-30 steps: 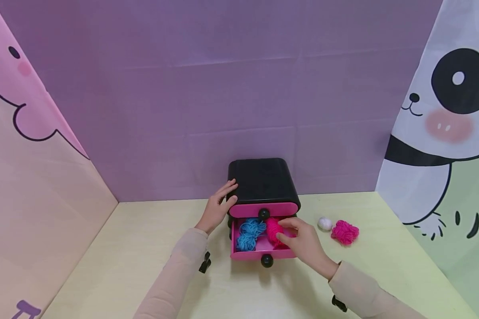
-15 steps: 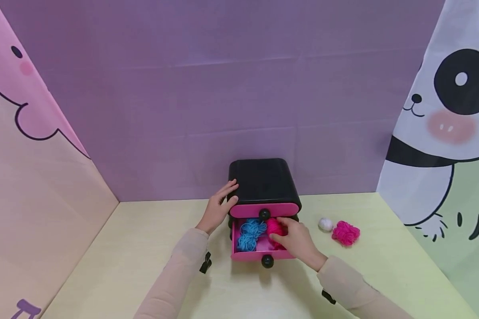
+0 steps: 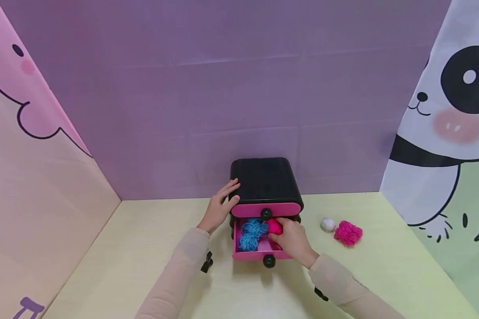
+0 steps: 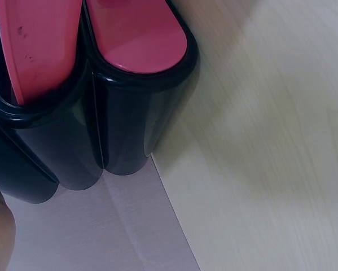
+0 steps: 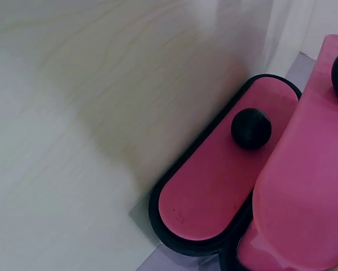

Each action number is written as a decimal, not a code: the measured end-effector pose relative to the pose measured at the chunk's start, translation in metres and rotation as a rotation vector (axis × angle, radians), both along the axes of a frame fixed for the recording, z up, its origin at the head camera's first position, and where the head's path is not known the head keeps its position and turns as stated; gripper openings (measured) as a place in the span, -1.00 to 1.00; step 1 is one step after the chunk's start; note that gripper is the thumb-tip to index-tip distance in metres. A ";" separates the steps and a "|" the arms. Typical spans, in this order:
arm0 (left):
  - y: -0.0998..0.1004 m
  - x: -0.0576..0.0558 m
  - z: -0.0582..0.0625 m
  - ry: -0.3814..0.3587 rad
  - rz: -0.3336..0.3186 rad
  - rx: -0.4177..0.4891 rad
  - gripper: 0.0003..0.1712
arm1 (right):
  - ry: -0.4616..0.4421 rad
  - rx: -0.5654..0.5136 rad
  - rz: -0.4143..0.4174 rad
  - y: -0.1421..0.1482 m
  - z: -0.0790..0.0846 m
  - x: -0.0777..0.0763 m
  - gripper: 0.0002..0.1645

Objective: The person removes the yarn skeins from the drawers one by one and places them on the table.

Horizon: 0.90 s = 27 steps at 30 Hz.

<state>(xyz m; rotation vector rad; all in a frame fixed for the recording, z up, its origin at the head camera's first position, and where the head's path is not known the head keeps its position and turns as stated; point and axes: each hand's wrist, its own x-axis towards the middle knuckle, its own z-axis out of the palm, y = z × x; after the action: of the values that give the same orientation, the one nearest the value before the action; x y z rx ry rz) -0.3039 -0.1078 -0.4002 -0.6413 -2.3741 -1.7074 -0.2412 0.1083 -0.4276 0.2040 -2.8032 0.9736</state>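
A black cabinet [image 3: 265,181] with pink drawer fronts stands against the back wall, its middle drawer [image 3: 249,255] pulled out. My left hand [image 3: 217,210] rests on the cabinet's left side, fingers extended over the top edge; a bit of it shows at the left wrist view's lower left. Inside the drawer, blue yarn [image 3: 252,234] lies on the left and a bright pink yarn bundle [image 3: 274,227] on the right. My right hand [image 3: 296,239] reaches in and holds the pink bundle between thumb and fingers, hiding part of it. The right wrist view shows the drawer front [image 5: 310,158] but hardly any hand.
On the table to the right lie a small white ball [image 3: 327,224] and a pink yarn bundle [image 3: 348,233]. The bottom drawer, with a black knob [image 5: 251,129], is closed below the pulled-out one. A purple backdrop [image 3: 239,97] rises behind the cabinet.
My right hand has moved left and deeper into the drawer, covering more of the pink yarn. My left hand has stayed on the cabinet. The head view has shifted slightly.
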 end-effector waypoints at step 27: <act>0.002 0.011 0.016 -0.040 -0.025 0.007 -0.47 | 0.007 -0.043 -0.012 0.008 0.002 0.005 -0.39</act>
<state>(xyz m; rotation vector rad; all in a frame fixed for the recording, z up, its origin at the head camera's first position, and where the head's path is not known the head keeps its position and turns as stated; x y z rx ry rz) -0.2929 -0.1055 -0.3837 -0.6441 -2.3955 -1.7536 -0.2365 0.1163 -0.4257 0.1845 -2.7711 1.0267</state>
